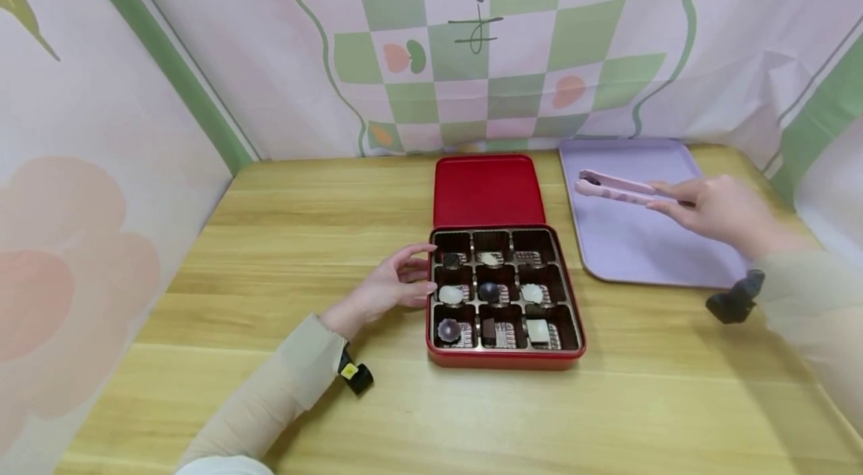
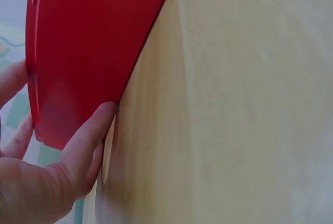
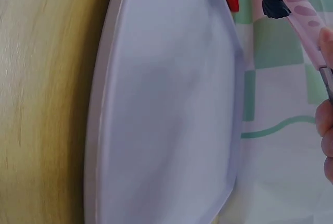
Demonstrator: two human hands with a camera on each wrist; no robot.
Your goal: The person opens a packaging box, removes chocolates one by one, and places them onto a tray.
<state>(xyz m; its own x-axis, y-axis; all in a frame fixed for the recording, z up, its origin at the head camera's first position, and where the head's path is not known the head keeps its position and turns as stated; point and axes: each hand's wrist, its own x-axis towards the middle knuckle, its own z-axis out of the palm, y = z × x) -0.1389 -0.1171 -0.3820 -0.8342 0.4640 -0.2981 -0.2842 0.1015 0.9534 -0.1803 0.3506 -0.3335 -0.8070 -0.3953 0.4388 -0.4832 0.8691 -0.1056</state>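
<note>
A red chocolate box (image 1: 506, 359) lies open at mid-table, with assorted chocolates in its nine wells. My left hand (image 1: 426, 276) holds its left wall: the thumb presses the red outer side (image 2: 83, 52) and the fingers curl over the rim. Off to the right, my right hand (image 1: 667, 198) grips pink tongs (image 1: 620, 189) above a lilac tray (image 1: 634, 254). The tong tips pinch a small dark chocolate (image 1: 593, 180), which the right wrist view shows as a dark chocolate (image 3: 274, 5) in the pink tongs (image 3: 299, 13) over the tray (image 3: 166, 104).
The box's red lid (image 1: 487, 190) lies flat just behind it, next to the tray's left edge. Everything sits on a wooden table (image 1: 303, 235) closed in by patterned pink and green backdrops on the left, back and right.
</note>
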